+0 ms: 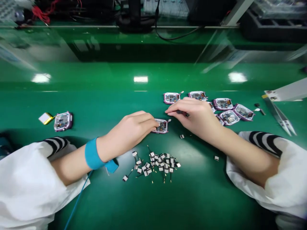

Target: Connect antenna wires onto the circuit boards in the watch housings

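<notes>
My left hand (134, 127) is closed on the left edge of a purple-rimmed watch case (161, 126), its fingertips over the exposed circuit board. The case lies flat on the green table, with a small pale tab at its upper right corner. My right hand (194, 115) hovers up and to the right of that case, thumb and forefinger pinched together. A small dark object (183, 113) shows under its curled fingers; what kind it is and what the fingertips pinch cannot be made out. Below the hands lies a loose pile of small square modules (160, 163) with thin black leads.
Several more open watch cases (223, 103) are grouped beyond my right hand. Another case (63, 121) with a silver-yellow battery (46, 118) lies at left. Metal tweezers (279, 111) are at far right. A blue wrist strap (93, 154) trails a cord (78, 201).
</notes>
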